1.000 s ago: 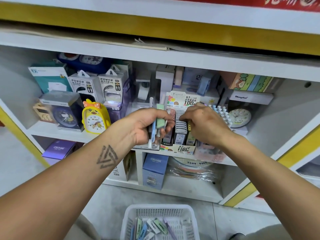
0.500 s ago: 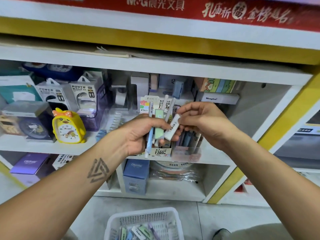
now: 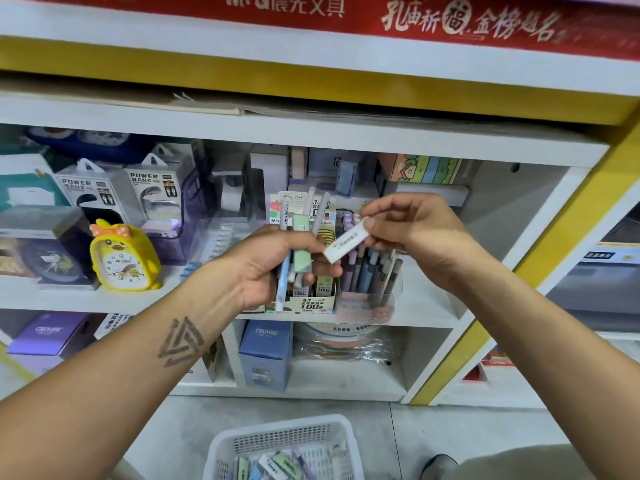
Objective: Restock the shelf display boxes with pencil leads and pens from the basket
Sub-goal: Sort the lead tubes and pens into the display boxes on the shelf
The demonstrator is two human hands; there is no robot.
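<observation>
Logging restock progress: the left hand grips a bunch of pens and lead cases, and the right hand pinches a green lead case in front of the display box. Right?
Not quite. In the head view the lead case pinched by the right hand is white, not green. The left hand does grip the bunch of pens and lead cases in front of the display box.

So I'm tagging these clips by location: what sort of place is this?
Most likely a stationery shop: a red stationery-brand sign tops the shelves, boxed power banks sit on display, and a display box holds pencil leads.

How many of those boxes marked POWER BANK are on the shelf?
2. One power bank box stands behind the yellow duck clock; the second power bank box stands right beside it, to its right. More could be hidden behind them.
</observation>
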